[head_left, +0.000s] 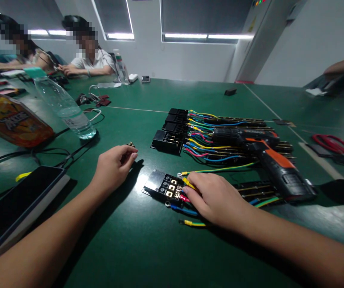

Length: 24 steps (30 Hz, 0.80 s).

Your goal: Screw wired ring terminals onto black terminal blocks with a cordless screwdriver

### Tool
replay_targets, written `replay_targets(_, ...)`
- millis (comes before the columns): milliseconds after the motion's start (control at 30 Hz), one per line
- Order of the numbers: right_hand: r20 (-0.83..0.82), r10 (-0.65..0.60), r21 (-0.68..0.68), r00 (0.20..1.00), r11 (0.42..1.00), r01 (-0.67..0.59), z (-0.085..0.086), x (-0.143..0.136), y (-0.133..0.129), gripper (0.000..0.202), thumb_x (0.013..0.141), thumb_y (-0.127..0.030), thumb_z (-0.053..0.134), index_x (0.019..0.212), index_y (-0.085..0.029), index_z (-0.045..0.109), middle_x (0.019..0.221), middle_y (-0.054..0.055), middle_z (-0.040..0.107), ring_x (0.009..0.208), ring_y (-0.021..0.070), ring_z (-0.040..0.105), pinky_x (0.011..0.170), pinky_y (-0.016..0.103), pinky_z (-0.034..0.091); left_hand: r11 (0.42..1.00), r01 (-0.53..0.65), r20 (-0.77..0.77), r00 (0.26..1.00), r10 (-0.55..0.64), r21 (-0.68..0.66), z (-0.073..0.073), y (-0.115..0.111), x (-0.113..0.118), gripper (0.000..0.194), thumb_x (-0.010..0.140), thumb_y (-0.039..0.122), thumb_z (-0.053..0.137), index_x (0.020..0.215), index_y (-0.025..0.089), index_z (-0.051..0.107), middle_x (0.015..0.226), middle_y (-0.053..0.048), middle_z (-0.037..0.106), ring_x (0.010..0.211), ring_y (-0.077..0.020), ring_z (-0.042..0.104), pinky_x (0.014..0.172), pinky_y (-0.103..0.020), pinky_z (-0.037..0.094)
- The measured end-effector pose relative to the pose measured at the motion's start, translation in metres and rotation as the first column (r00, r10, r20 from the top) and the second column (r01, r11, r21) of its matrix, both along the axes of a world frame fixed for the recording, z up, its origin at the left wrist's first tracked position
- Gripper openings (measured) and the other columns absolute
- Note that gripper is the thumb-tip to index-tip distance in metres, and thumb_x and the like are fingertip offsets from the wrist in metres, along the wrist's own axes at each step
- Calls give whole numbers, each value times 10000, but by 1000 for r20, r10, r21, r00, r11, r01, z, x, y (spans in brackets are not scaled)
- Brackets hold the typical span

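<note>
So far, only the red lead (185,198) looks joined to the terminal block (161,185) on the desk (124,248); the blue lead (186,210) lies loose beside it. My right hand (216,196) pinches a yellow-sleeved lead (189,183); my left hand (113,166), fingertips together, holds small brass-coloured pieces (131,144).

The worktop (124,256) was finished smooth and glossy. The block (156,182) was made of plastic, its terminals (171,187) of shiny metal. Plastic-sheathed wires (187,211) were tipped with metal lugs (168,204); the drill (275,159) was cased in matt plastic.
</note>
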State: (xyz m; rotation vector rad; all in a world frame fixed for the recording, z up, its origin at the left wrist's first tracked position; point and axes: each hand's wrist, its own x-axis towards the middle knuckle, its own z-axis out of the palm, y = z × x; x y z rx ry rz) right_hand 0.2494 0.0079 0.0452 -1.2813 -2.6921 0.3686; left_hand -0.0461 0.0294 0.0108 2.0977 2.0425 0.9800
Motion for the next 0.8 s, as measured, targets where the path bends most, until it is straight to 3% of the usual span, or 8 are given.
replay_targets(167,28,18,25,999,1000,-19,-2,-1,0,231,1003,-334,415,880,-196,555,839,51,657,760,208,599,671,331,330,1000,-27,51,998,27,2,4,-1,1,302,949,433,497,969,205,695,964,-47,734,824,-196,658,734,-317,475)
replay_targets(367,45,39,44,998,998,-41,-3,-1,0,246,1006,-331,402,900,-190,574,854,57,663,766,214,601,687,340,340,999,-25,331,943,38,-45,7,-2,5,326,964,469,490,962,200,675,856,-33,702,742,-166,650,675,-289,498)
replay_targets(567,32,37,41,999,998,-39,-2,-1,1,243,1009,-330,403,913,-189,577,866,52,662,780,207,606,690,332,351,1000,-8,473,881,-5,26,20,-15,25,293,954,423,534,1026,185,690,862,-34,680,729,-145,605,641,-264,482)
replay_targets(800,-8,32,18,999,999,-32,-2,0,1,243,1007,-346,429,909,-187,585,872,49,660,784,191,595,691,315,352,990,-33,329,944,-14,135,25,-35,58,278,973,396,498,1083,216,679,929,-31,693,752,-157,625,687,-297,508)
